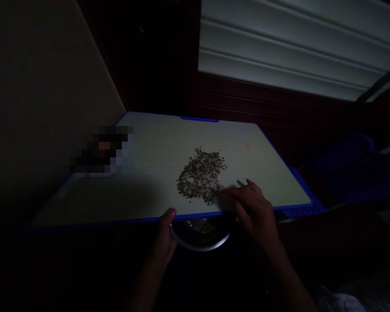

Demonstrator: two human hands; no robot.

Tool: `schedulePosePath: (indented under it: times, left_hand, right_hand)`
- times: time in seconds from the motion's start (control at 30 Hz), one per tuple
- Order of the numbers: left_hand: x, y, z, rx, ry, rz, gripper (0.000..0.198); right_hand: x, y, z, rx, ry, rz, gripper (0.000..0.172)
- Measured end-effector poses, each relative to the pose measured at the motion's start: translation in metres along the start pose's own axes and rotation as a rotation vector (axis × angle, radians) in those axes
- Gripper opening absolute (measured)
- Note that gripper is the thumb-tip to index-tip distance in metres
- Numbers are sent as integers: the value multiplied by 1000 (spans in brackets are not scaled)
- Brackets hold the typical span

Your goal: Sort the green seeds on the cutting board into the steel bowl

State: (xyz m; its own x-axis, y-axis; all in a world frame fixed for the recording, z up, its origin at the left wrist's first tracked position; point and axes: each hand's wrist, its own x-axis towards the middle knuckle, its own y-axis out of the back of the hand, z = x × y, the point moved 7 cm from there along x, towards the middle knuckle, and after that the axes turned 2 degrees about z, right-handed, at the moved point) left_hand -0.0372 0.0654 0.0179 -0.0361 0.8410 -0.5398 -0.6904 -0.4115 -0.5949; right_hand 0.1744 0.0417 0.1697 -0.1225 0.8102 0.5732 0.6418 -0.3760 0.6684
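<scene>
Far left, w/ a blurred dark object [100,151] resting on the pale, blue-edged rectangular tabletop [143,186]. Centre: left hand [165,236] gripping the rim of a round shiny metal bowl [199,236] held just under the table's near edge, thumb up against the edge, some grains inside; above it, a loose pile of small greenish-brown grains [201,175] spread on the tabletop. Right: right hand [253,212] flat-ish, fingers loosely extended, touching the pile's near-right fringe by the edge, nothing gripped.

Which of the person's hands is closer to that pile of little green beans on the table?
Right. The right hand has its fingers at the near edge of the bean pile; the left hand holds the metal bowl under the table edge.
</scene>
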Motion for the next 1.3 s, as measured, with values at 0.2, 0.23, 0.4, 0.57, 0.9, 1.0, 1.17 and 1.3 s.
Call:
schedulePosePath:
  times: [0.2,0.23,0.4,0.57,0.9,1.0,1.17,1.3]
  left_hand:
    - [1,0,-1,-4,-13,-29,36]
    - [1,0,0,-6,-23,-31,37]
    - [1,2,-2,7,-2,-29,37]
    - [2,1,-2,-3,-6,-59,40]
    - [0,0,-2,34,10,-82,43]
    - [-4,0,1,48,-2,-68,44]
    - [-13,0,6,95,-4,-5,46]
    - [-22,-6,7,120,60,-45,45]
  right_hand:
    - [1,-4,-4,30,15,-10,25]
    - [2,-5,-4,36,19,-5,25]
    - [3,-7,-6,80,32,-11,24]
    - [2,-7,-9,149,49,-40,26]
    - [-15,-1,-17,244,-36,-34,23]
    - [-33,-2,-22,273,-48,-83,27]
    - [-53,-21,-35,264,-94,-289,26]
    - [-52,-56,-47,216,-179,-458,19]
